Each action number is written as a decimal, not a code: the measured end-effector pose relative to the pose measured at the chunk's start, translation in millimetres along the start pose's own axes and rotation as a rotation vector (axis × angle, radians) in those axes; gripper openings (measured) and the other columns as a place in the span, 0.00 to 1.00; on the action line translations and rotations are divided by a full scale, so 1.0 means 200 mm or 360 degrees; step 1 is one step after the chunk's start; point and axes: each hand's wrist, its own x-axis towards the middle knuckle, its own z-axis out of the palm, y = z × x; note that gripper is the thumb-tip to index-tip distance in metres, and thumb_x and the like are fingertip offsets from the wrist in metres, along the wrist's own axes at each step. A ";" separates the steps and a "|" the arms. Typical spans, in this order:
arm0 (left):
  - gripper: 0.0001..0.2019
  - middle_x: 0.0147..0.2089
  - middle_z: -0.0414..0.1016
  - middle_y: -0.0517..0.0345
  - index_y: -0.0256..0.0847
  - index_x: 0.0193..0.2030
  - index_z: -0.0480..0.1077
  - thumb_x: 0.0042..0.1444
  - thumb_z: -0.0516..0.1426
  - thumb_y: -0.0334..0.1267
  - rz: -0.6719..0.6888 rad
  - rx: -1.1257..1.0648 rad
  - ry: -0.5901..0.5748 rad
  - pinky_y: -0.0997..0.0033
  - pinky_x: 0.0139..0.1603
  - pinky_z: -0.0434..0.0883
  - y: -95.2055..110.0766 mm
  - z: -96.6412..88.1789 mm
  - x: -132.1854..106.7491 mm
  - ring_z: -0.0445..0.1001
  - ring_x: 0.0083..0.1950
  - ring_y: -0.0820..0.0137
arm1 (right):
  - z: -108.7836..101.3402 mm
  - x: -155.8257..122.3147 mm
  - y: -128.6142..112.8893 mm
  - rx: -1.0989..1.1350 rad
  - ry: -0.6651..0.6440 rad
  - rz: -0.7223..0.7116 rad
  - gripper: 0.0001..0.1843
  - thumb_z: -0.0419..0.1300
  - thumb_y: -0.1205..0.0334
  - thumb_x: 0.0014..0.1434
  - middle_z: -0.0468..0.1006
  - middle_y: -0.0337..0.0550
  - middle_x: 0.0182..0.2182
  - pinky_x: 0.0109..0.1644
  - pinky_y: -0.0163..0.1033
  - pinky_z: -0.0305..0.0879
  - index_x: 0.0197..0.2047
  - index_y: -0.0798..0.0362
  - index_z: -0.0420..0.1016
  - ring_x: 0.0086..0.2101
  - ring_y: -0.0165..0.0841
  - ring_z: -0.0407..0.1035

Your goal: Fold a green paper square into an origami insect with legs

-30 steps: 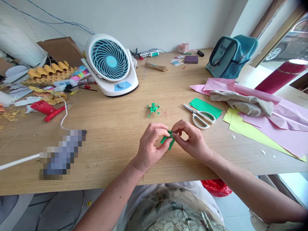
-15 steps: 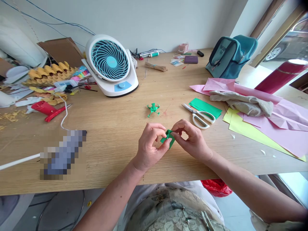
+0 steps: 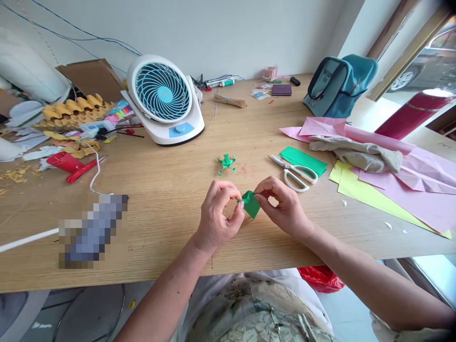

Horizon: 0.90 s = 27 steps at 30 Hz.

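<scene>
A small folded piece of green paper (image 3: 251, 207) is held above the wooden table between both hands. My left hand (image 3: 221, 209) pinches its left corner between thumb and fingers. On the other side my right hand (image 3: 280, 204) grips the right edge with thumb and forefinger. The paper's flat face hangs down to a point, and its upper part shows folded layers. Just beyond the hands lies a green origami frog (image 3: 226, 164) with its legs spread. Scissors with white handles (image 3: 297, 176) rest to the right, partly over a stack of green paper (image 3: 306, 160).
A white fan (image 3: 180, 135) stands at the back left. At the right lie a grey cloth (image 3: 359, 154), pink paper (image 3: 420, 194) and yellow paper (image 3: 377, 202), with a teal bag (image 3: 338, 88) and red bottle (image 3: 413, 114) behind. A red glue gun (image 3: 69, 164) lies left.
My left hand has shifted slightly left, its thumb sliding off the paper's face to the left corner. The paper has opened flatter, showing more of its front. My right hand keeps its pinch.
</scene>
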 end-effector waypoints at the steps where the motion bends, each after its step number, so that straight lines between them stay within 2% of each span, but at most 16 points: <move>1: 0.07 0.41 0.69 0.54 0.42 0.38 0.67 0.56 0.58 0.27 0.0019 -0.0001 -0.0011 0.66 0.41 0.72 0.00 0.00 0.00 0.70 0.40 0.68 | 0.00 0.00 0.00 -0.0011 -0.0002 -0.0008 0.08 0.58 0.73 0.63 0.70 0.39 0.33 0.31 0.36 0.65 0.40 0.49 0.68 0.30 0.28 0.66; 7: 0.08 0.45 0.73 0.54 0.44 0.39 0.67 0.56 0.60 0.28 0.0224 0.0016 -0.0086 0.63 0.47 0.73 -0.01 0.00 0.01 0.73 0.46 0.66 | 0.00 0.00 0.00 -0.0066 -0.0039 -0.0042 0.08 0.55 0.73 0.64 0.71 0.41 0.33 0.33 0.38 0.65 0.39 0.49 0.69 0.31 0.31 0.66; 12: 0.09 0.40 0.77 0.57 0.44 0.38 0.68 0.55 0.60 0.26 0.0343 0.0018 -0.0063 0.66 0.44 0.73 0.00 -0.01 0.03 0.73 0.41 0.69 | -0.01 0.00 0.00 -0.0063 -0.0054 -0.0066 0.09 0.55 0.74 0.64 0.71 0.41 0.34 0.33 0.38 0.66 0.40 0.49 0.70 0.32 0.31 0.66; 19: 0.08 0.40 0.78 0.58 0.44 0.36 0.66 0.56 0.60 0.27 0.0437 0.0058 -0.0066 0.67 0.42 0.72 -0.01 -0.01 0.03 0.75 0.39 0.71 | 0.00 0.00 0.00 -0.0058 -0.0068 -0.0073 0.09 0.54 0.72 0.65 0.71 0.43 0.34 0.33 0.39 0.67 0.41 0.49 0.71 0.34 0.32 0.68; 27: 0.07 0.38 0.74 0.57 0.44 0.38 0.68 0.57 0.59 0.28 0.0309 0.0074 -0.0132 0.66 0.44 0.72 -0.02 -0.02 0.04 0.73 0.40 0.68 | 0.00 0.01 0.00 -0.0048 -0.0076 -0.0060 0.09 0.54 0.73 0.65 0.71 0.43 0.35 0.34 0.38 0.67 0.41 0.49 0.70 0.34 0.32 0.68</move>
